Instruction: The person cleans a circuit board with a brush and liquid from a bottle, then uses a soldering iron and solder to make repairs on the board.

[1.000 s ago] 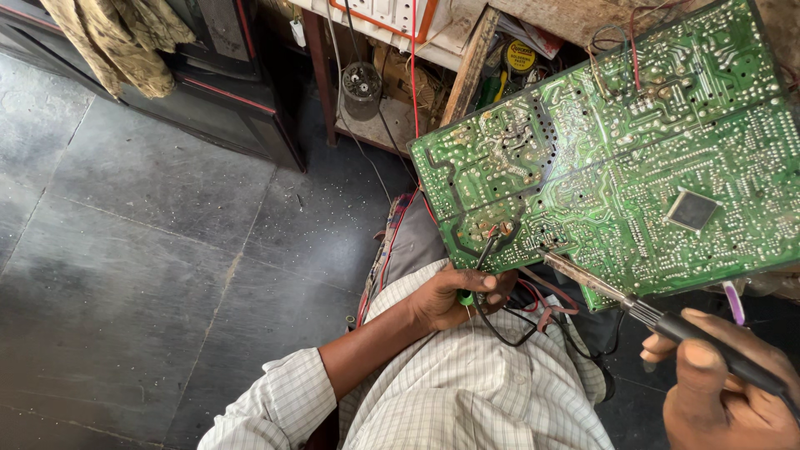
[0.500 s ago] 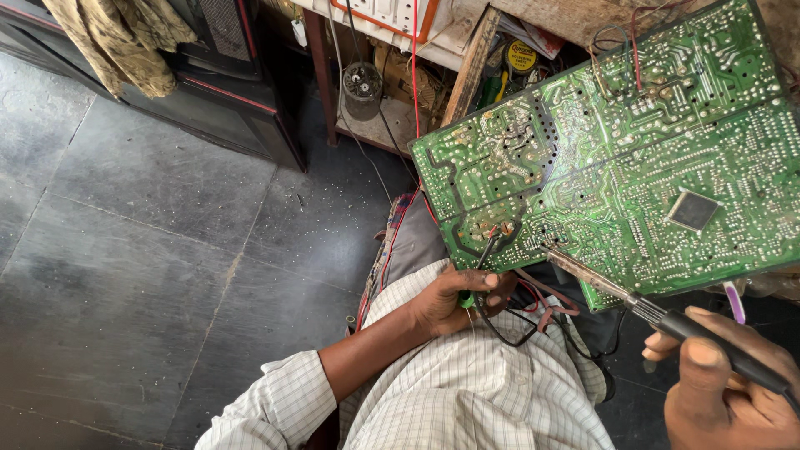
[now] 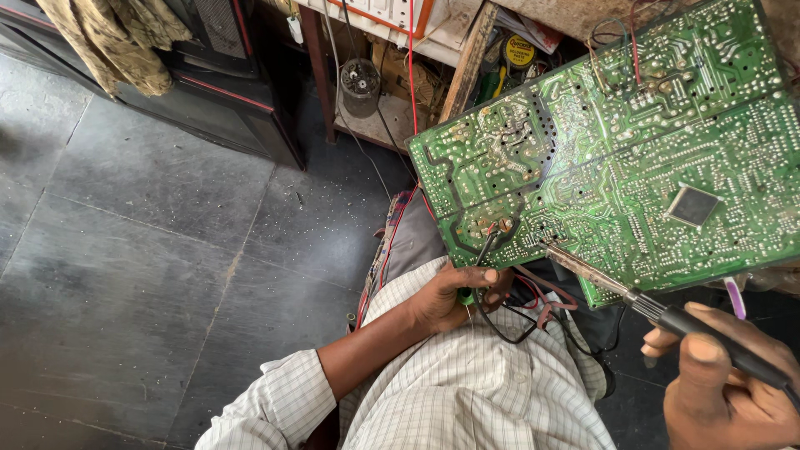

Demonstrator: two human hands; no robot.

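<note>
A large green circuit board [image 3: 633,150] lies solder side up in front of me, with a dark square chip [image 3: 693,205] near its right end. My right hand [image 3: 733,383] grips a black-handled soldering iron [image 3: 667,312]; its metal tip touches the board's lower edge near the middle. My left hand [image 3: 462,296] sits just below the board's lower left corner, fingers closed on a small green part with black and red wires [image 3: 521,312] hanging from it. My checked shirt fills the bottom of the view.
Dark grey stone floor tiles [image 3: 150,250] spread to the left. A wooden shelf [image 3: 392,100] behind the board holds a small round can, a yellow tin and cables. A black cabinet [image 3: 225,75] with cloth draped over it stands at the upper left.
My right hand has shifted slightly lower and to the right with the iron. The left hand and the board stay as they were.
</note>
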